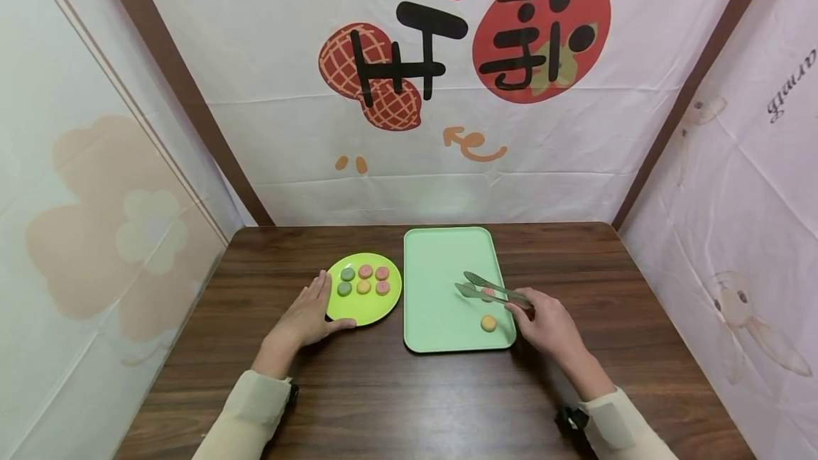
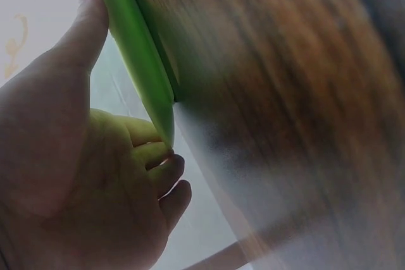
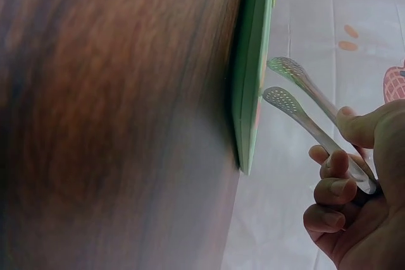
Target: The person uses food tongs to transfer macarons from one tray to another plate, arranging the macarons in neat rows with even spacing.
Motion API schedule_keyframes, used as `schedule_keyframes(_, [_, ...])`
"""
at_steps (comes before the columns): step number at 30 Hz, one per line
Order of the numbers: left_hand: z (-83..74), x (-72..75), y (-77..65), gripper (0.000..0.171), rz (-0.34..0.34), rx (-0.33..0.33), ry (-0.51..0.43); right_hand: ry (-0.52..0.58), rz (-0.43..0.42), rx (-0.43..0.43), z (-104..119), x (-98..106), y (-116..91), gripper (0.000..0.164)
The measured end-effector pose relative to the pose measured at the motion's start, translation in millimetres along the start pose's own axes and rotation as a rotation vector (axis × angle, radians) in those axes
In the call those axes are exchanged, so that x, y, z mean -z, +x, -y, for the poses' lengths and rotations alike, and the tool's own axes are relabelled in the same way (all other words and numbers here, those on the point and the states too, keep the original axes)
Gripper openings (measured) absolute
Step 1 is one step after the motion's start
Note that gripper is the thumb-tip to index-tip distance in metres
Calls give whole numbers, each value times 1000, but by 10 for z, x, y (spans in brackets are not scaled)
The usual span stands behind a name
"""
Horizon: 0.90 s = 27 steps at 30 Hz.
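My left hand (image 1: 309, 311) rests at the left rim of a yellow-green plate (image 1: 381, 314), fingers straight along the edge and thumb spread along the front. In the left wrist view, the left fingers (image 2: 166, 172) touch the rim. Several macarons lie on the plate in two rows: green (image 1: 344, 289), pink (image 1: 382, 273) and yellow (image 1: 363, 287). My right hand (image 1: 546, 321) grips metal tongs (image 3: 311, 128), their perforated tips apart over the mint-green tray (image 1: 437, 325). Between the tong arms shows a pink macaron (image 1: 488, 294) on the tray. Nearer me lies a yellow macaron (image 1: 488, 323).
Plate and tray stand side by side on a dark wooden table (image 1: 396, 396). A printed white cloth (image 1: 275, 140) hangs behind the table's far edge, with more cloth at both sides.
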<state>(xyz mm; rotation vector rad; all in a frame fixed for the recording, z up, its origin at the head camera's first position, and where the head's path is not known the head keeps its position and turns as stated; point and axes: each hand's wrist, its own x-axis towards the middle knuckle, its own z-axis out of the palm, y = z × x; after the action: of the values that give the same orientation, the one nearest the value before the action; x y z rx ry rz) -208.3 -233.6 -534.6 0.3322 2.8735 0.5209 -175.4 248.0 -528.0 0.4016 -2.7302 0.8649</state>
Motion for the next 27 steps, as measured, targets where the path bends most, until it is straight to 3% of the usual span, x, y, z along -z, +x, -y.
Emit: schedule_keyframes(27, [2, -3, 10, 126, 11, 3, 14, -19, -32, 5, -61, -29, -49, 27])
